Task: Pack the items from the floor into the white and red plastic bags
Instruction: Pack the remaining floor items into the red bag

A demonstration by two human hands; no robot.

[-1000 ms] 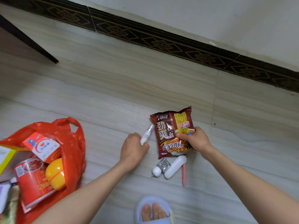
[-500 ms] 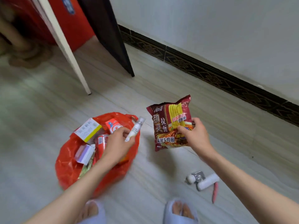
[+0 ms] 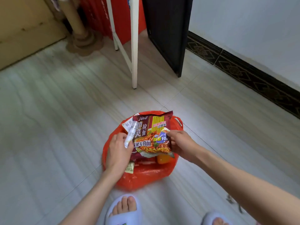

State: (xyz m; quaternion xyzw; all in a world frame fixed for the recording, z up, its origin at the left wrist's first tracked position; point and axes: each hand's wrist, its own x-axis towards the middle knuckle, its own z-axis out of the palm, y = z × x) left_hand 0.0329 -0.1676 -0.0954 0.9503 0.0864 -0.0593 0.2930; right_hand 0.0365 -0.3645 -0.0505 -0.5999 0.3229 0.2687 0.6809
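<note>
Over the red plastic bag [image 3: 142,177] on the pale tiled floor [image 3: 48,127], both hands are busy. The left hand [image 3: 117,153] is curled round a slim white spray bottle [image 3: 130,134], thumb and fingers wrapped about its lower half, the clear cap tipped up and away toward the far rim of the bag. The right hand [image 3: 181,143] pinches the right edge of a dark red instant noodle packet [image 3: 152,135], which hangs face up right above the bag's open mouth, its left edge just beside the bottle. Bottle and packet sit close together, the bottle overlapping the packet's left side in this view; I cannot tell if they touch.

Inside the bag, there's a yellow-orange round thing [image 3: 162,159] peeking out under the packet's lower right corner, a white box with printed characters [image 3: 128,125] at the far left rim, and a scrap of greenish packaging [image 3: 129,167] below the left hand. More red packaging shows under the packet, too hidden to name.

Down at the bottom edge, two feet in pale blue slippers [image 3: 125,211] stand just behind the bag. Further off, a white frame leg [image 3: 134,54] and a dark panel [image 3: 168,34] stand on the floor, with a patterned dark skirting [image 3: 251,77] along the wall at right.
</note>
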